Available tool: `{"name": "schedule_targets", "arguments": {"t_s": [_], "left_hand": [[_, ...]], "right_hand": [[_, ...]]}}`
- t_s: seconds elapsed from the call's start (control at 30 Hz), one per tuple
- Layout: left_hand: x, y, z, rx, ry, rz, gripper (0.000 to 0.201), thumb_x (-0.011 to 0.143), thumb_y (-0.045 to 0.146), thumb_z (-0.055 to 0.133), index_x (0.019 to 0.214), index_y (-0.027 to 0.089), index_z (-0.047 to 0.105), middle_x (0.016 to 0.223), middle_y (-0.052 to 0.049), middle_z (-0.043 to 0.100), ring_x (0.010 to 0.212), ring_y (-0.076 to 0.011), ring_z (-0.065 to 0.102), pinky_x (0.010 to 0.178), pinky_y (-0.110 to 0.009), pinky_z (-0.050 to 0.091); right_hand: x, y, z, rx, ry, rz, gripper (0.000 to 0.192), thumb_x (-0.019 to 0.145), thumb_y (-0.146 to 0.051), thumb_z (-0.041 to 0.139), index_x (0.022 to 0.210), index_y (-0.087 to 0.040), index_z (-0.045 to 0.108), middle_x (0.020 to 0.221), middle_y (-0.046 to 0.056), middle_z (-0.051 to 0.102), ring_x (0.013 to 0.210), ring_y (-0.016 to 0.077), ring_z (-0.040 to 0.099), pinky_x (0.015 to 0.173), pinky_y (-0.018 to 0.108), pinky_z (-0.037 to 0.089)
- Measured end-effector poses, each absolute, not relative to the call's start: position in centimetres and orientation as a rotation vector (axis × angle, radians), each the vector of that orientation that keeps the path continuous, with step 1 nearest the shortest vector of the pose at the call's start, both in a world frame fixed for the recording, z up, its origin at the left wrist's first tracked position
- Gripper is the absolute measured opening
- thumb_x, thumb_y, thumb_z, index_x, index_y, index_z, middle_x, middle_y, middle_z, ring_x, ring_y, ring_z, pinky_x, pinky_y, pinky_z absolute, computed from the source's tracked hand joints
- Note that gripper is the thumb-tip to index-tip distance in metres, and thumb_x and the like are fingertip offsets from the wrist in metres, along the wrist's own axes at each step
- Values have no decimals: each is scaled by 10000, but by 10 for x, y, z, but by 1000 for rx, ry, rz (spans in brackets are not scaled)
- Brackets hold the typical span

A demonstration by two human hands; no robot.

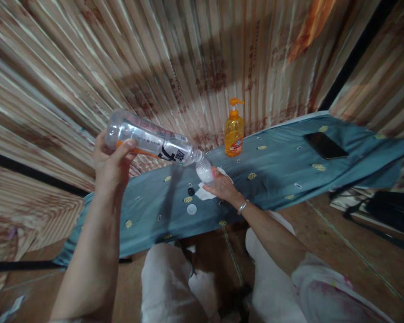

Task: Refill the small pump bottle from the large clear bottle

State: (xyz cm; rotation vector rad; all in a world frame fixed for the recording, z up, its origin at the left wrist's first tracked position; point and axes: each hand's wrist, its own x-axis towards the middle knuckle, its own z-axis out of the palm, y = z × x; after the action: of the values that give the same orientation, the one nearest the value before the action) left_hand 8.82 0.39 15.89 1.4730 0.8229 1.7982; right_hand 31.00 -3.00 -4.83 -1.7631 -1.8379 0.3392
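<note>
Clear plastic bottle (151, 141) tilts in left fingers (126, 146) over small bottle (204, 172).

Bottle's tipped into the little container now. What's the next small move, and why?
Probably keep the big clear bottle tilted in the left hand while the right hand steadies the small container at its mouth. The two openings meet, the container sits over white tissue, and how full it is cannot be told.

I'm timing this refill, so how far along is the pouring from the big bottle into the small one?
Done: both caps look off; a white cap and a dark cap lie on the blue cloth. In hand: the left hand tilts the clear bottle into the small bottle, steadied by the right hand. Left: recapping; fill level unclear.
</note>
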Motion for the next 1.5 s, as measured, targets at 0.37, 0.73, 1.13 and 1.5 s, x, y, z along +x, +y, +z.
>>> {"name": "schedule_targets", "arguments": {"t_s": [0.37,0.73,1.13,1.5], "left_hand": [[88,7,161,1495,826,1791,533,432,196,931,901,243,683,807,33,632,776,-137,612,832,-357,571],[92,10,166,1498,841,1787,546,395,207,945,857,228,656,831,29,629,771,-134,593,726,-309,567],[94,16,169,1575,872,1771,586,414,276,946,922,208,662,849,3,607,708,-130,541,585,-253,465],[98,16,173,1679,817,1759,547,436,303,954,901,204,683,825,3,600,659,-120,517,544,-237,418]], "right_hand": [[310,-31,-46,-1772,-1835,337,759,815,-422,748,1397,-67,416,1173,192,729,1097,292,714,878,319,550],[310,-32,-45,-1758,-1834,341,772,811,-420,758,1402,-65,411,1213,194,716,1117,293,708,905,324,548],[310,-30,-49,-1756,-1841,340,788,818,-420,757,1409,-54,386,1244,199,704,1137,295,697,916,320,538],[311,-30,-47,-1758,-1836,366,786,822,-410,751,1410,-42,381,1253,211,696,1156,305,688,937,324,529]]}}
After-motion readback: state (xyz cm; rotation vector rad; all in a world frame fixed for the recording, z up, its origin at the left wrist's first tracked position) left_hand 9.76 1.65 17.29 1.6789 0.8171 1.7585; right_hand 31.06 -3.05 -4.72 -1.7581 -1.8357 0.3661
